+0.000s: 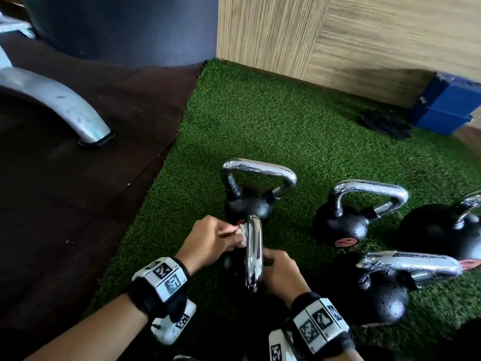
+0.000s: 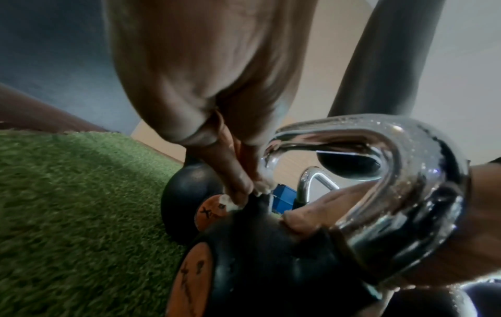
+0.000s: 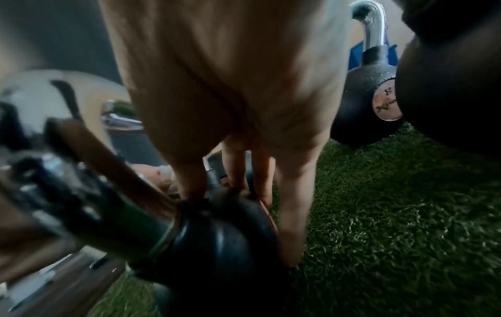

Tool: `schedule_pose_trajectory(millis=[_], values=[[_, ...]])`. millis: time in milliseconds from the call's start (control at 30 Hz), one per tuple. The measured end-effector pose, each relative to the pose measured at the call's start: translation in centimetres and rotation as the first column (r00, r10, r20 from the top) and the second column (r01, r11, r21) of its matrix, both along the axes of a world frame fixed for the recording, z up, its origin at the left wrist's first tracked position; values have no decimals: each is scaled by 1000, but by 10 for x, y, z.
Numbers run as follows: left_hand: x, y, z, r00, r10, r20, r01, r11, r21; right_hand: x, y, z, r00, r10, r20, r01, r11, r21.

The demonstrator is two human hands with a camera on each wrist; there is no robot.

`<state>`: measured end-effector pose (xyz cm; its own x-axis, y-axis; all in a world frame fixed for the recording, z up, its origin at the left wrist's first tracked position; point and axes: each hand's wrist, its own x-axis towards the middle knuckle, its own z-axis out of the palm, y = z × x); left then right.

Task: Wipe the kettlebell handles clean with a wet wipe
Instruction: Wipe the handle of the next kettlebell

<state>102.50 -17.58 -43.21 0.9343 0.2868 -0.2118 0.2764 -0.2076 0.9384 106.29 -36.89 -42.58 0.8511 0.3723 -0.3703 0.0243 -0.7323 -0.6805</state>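
Head view: five kettlebells stand on the green turf (image 1: 260, 121). The nearest kettlebell (image 2: 271, 257), at 6 o'clock, is the one under work. Its chrome handle (image 1: 253, 252) is seen edge-on between the two hands.

Left hand (image 1: 210, 239): fingers curled, pinching a small crumpled wet wipe (image 1: 241, 237) against the left side of the handle near its far end. The left wrist view shows the fingertips (image 2: 241, 186) low on the handle leg, where chrome meets the black body. Judged purpose: the pinch keeps the wipe bunched and pressed into that joint.

Right hand (image 1: 282, 272): set against the right side of the same kettlebell. The right wrist view shows the fingers (image 3: 294, 193) reaching down along the black body. Whether they are clamped on it or only pressed against it cannot be told. Judged purpose: bracing the weight so it does not turn or rock under the rubbing.

Other kettlebells sit at 12, 2 and 3 o'clock, well apart from both hands. Their handles are untouched at present. A blue box (image 1: 447, 105) lies at 2 o'clock by the wooden wall (image 1: 364, 35).
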Motion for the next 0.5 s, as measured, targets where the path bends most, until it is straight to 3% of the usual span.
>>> schedule_pose_trajectory(millis=[67, 133, 200, 333, 500], values=[[4, 0, 8, 999, 16, 31, -23, 968, 249, 2, -1, -5, 997, -54, -54, 56, 997, 48], [6, -3, 16, 989, -26, 147, -23, 947, 320, 2, -3, -6, 995, -79, -64, 84, 993, 83], [5, -8, 17, 966, -41, 254, -35, 956, 290, 3, -4, -7, 992, -96, -81, 104, 989, 103], [6, -4, 14, 962, -28, 270, -40, 969, 244, 5, -4, -11, 992, -108, -60, 114, 988, 106], [5, 1, 15, 965, -6, 261, 46, 988, -148, 5, -4, -15, 993, -104, -52, 109, 987, 120]])
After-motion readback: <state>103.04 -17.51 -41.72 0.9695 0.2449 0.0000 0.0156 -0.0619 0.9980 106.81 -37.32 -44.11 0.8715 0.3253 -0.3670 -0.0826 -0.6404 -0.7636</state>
